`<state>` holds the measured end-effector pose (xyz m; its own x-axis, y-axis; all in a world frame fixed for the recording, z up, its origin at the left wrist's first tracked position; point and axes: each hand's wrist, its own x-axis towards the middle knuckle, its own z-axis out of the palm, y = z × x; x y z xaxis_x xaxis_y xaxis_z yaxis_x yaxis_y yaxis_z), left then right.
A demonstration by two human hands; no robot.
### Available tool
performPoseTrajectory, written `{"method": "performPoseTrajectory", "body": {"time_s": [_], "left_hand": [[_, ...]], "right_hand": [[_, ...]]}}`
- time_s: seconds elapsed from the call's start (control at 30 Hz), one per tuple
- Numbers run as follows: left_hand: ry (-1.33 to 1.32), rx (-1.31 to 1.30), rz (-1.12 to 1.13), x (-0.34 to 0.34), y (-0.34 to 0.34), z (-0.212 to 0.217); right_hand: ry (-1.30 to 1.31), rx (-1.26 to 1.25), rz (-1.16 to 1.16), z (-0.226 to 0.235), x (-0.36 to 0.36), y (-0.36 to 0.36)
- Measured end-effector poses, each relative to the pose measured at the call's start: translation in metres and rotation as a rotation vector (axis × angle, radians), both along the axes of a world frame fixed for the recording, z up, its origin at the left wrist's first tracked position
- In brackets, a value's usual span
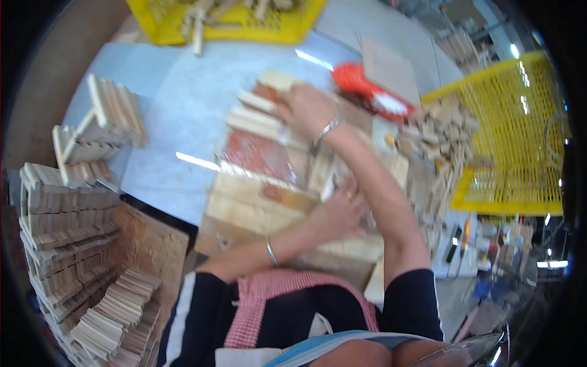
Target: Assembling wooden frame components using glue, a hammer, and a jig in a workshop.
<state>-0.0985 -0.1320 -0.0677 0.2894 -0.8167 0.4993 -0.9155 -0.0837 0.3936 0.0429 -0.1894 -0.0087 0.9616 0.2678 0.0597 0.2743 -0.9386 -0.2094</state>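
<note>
A wooden work board with a reddish-brown, clear-covered patch lies in front of me on the pale table. Pale wooden strips rest side by side on its far part. My right hand, wearing a bracelet, reaches across to them; its curled fingers close on the right end of a wooden strip, blurred by motion. Nearer to me, my left hand is closed at the board's right part, beside a small pale piece. What its fingers hold is hidden.
Stacked slatted wooden pieces stand at the left, with more on the table. A yellow basket of wood parts sits at the far side. Beside another yellow basket lie heaped wooden blocks and a red packet.
</note>
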Motion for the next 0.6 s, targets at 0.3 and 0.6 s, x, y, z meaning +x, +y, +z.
{"method": "performPoseTrajectory", "body": {"time_s": [0.3, 0.6], "left_hand": [[-0.001, 0.171, 0.035, 0.004, 0.007, 0.009], [-0.042, 0.192, 0.031, 0.008, -0.003, 0.012]], "right_hand": [[0.078, 0.205, -0.051, 0.027, 0.031, 0.001], [0.005, 0.046, -0.62, 0.016, -0.136, -0.174]]}}
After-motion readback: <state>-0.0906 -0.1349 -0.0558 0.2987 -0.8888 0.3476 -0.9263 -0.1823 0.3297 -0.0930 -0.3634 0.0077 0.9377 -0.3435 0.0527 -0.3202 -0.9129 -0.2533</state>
